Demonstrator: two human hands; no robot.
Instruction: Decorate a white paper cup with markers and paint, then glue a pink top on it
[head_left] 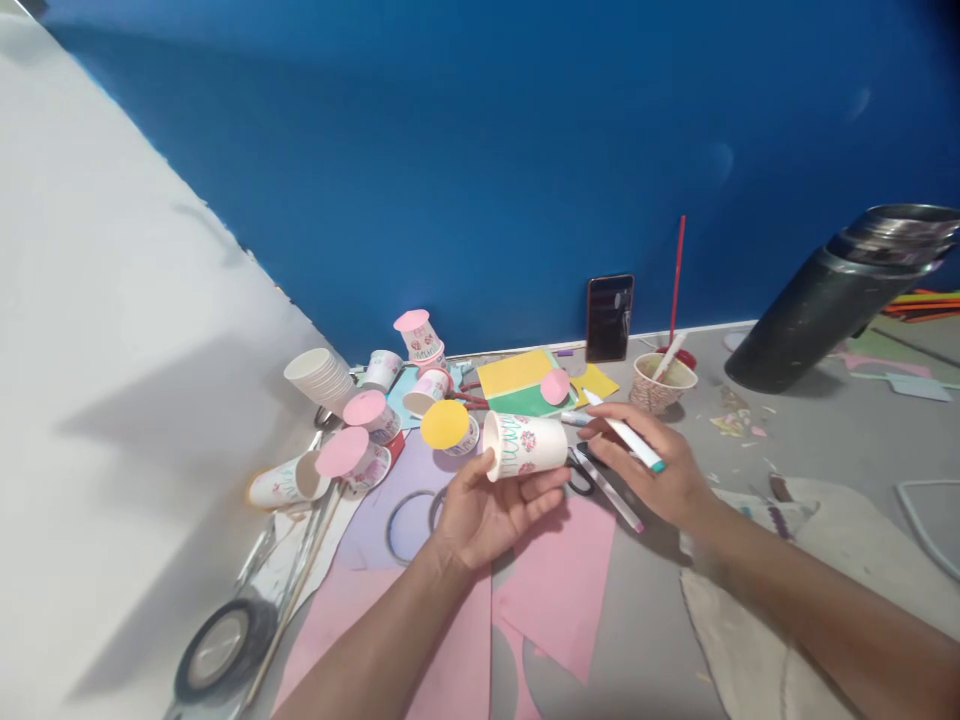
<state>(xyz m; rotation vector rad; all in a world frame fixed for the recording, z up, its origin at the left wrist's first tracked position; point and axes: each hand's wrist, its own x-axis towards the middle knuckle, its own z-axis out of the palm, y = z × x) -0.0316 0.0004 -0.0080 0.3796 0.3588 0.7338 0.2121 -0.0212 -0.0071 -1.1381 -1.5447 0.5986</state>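
Lettering on paper cup [531, 447] in left hand [487, 515] too small to read; cup's far side hidden. Palm of right hand [660, 465], holding white marker [634, 440], turned out of sight. Left forearm [375, 635] cut off by bottom edge, covering part of pink sheet [450, 650]. Right forearm [832, 610], orange strips [930, 306] cut off by right edge. Reflection on phone [609, 320] too blurred to tell.

- Table [645, 610], grey top, bearing the following:
- Paper sheet [367, 535], purple, left of centre.
- Two paper sheets [559, 580], pink, side by side at the near edge.
- Cloth [739, 625], pale, near right.
- Paper scraps [739, 418], small, loose, right of the patterned cup [654, 388].
- Patterned cup, upright, holding a white stick.
- Phone [609, 320], propped against the blue wall [480, 180].
- Bottle [817, 310], dark, far right.
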